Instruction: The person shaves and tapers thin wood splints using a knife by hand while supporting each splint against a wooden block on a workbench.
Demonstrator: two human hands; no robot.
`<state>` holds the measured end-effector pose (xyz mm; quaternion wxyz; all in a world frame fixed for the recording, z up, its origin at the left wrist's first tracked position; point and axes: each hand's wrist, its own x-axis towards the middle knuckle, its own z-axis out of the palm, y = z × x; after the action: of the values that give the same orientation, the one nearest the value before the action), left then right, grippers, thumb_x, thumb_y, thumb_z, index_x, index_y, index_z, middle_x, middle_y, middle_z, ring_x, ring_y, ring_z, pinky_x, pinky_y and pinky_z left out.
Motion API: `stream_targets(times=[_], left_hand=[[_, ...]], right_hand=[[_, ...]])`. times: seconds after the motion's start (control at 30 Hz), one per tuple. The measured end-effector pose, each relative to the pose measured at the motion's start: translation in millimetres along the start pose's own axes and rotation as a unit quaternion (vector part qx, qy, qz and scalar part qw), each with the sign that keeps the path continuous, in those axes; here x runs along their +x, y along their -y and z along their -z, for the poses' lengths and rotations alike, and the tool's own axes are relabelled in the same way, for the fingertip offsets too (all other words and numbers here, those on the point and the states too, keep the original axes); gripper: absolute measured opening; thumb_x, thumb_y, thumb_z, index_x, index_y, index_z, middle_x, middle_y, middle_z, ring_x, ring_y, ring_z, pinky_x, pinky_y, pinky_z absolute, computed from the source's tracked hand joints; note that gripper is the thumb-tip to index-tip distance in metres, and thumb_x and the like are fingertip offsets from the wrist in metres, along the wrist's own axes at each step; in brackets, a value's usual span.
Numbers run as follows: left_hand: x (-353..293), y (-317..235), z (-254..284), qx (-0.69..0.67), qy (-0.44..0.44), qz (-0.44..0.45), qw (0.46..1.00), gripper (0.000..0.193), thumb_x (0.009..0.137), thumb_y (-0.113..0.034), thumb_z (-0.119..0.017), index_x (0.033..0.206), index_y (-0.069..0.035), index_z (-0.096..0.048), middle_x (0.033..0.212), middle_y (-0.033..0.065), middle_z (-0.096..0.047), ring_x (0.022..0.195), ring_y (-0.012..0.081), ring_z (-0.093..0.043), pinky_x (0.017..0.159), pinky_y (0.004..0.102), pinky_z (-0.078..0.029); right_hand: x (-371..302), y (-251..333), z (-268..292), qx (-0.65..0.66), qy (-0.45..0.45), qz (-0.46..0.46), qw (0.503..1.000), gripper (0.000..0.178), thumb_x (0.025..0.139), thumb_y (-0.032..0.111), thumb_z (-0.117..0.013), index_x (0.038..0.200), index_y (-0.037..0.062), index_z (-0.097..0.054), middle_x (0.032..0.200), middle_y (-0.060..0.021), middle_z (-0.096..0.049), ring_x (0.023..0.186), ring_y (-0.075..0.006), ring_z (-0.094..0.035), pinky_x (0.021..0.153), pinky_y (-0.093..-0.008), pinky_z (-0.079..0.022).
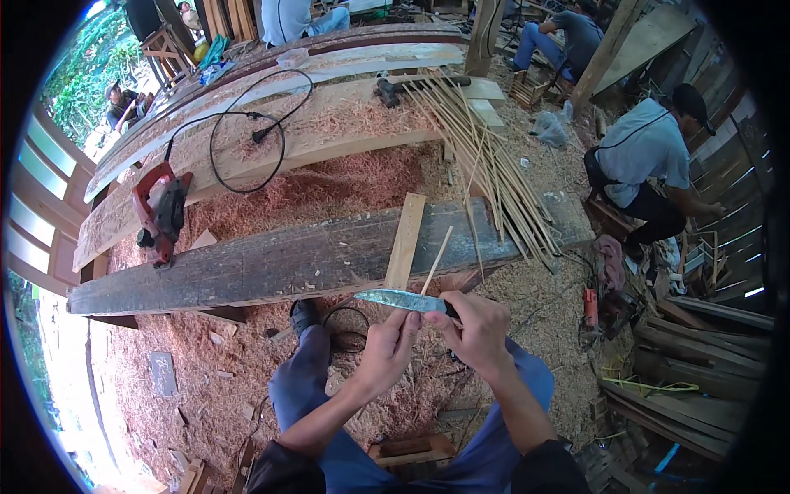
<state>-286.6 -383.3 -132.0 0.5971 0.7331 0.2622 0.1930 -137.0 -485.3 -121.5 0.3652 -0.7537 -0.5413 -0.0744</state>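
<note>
My right hand (477, 328) is closed round the dark handle of a knife (393, 300), whose broad grey blade points left. A thin wooden stick (438, 258) rises behind the blade, tilted slightly to the right. My left hand (390, 352) is closed with its thumb just below the blade, pinching the stick's lower end, which the blade and fingers mostly hide. Beyond both hands, a flat pale wooden slat (406, 239) lies across a dark weathered plank (271, 262).
A red power planer (161, 210) with a looped black cable stands on the left. Long thin sticks (502, 185) lie heaped near a hammer (389, 92). At right sit a co-worker (646, 152) and a red power tool (590, 309). Shavings (197, 362) cover the floor.
</note>
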Motion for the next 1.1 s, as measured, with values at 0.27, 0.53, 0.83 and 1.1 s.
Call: stream_targets(times=[0.27,0.53,0.83,1.1], left_hand=[[-4.1,3.4,-7.1,-0.021,0.021,-0.012,0.999,0.030,0.110,-0.024,-0.044,0.094,-0.002,-0.055,0.064,-0.0039,-0.045,0.056,0.0034,-0.039,0.049,0.0252,-0.034],[-1.3,3.2,10.3,-0.357,0.139,0.206,0.900,0.033,0.112,-0.034,-0.036,0.092,-0.010,-0.043,0.064,-0.0063,-0.029,0.045,0.0038,-0.025,0.041,0.0244,-0.019],[-2.8,-7.8,2.2,-0.326,0.118,0.159,0.924,0.031,0.112,-0.033,-0.037,0.093,-0.009,-0.043,0.067,-0.0049,-0.033,0.046,0.0038,-0.028,0.041,0.0232,-0.021],[-3.2,7.5,10.7,-0.307,0.091,0.167,0.932,0.027,0.112,-0.026,-0.040,0.096,-0.006,-0.046,0.065,-0.0053,-0.039,0.049,0.0039,-0.035,0.044,0.0233,-0.028]], right_hand=[[3.8,-12.3,10.7,-0.019,-0.033,0.003,0.999,0.040,0.095,0.049,-0.065,0.092,0.0091,-0.069,0.059,-0.0028,-0.058,0.049,-0.0205,-0.058,0.046,-0.0347,-0.042],[-8.3,4.4,-2.0,0.037,0.042,-0.005,0.998,0.038,0.094,0.045,-0.067,0.097,0.0077,-0.070,0.069,-0.0074,-0.066,0.058,-0.0236,-0.066,0.052,-0.0368,-0.047],[4.7,0.5,4.9,0.003,0.014,-0.036,0.999,0.034,0.096,0.042,-0.066,0.100,0.0084,-0.070,0.062,-0.0052,-0.059,0.054,-0.0254,-0.061,0.052,-0.0393,-0.046],[-9.8,7.2,-7.2,0.048,0.042,0.021,0.998,0.036,0.098,0.038,-0.062,0.106,0.0033,-0.066,0.081,-0.0109,-0.069,0.067,-0.0296,-0.067,0.058,-0.0411,-0.050]])
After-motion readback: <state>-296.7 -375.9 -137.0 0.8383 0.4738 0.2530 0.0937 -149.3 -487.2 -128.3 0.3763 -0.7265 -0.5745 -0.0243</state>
